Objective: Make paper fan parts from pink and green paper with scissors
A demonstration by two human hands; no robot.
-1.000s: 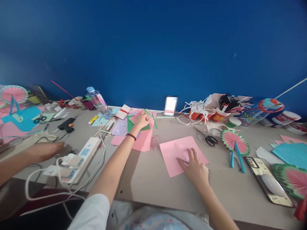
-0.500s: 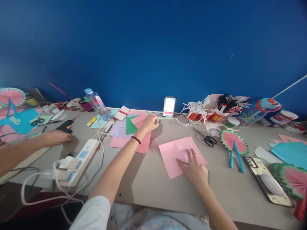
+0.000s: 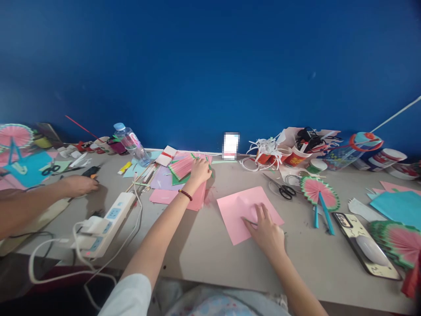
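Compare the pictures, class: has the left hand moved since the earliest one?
Yes: against the upright smartphone, the left hand has shifted a little rightward, ending nearer to it.

The sheet (image 3: 235, 202) is pink, four-sided and plain. It lies flat on the bench (image 3: 210, 259), edges askew to the front edge; the right hand (image 3: 268, 228) covers part of its right side. The tool (image 3: 250, 222) is thin and greyish, held at a slant over the sheet. The pleated paper (image 3: 182, 168) is pink with green edges, folded in narrow ridges, and lies on the paper pile (image 3: 197, 202), partly under the left hand (image 3: 201, 171).
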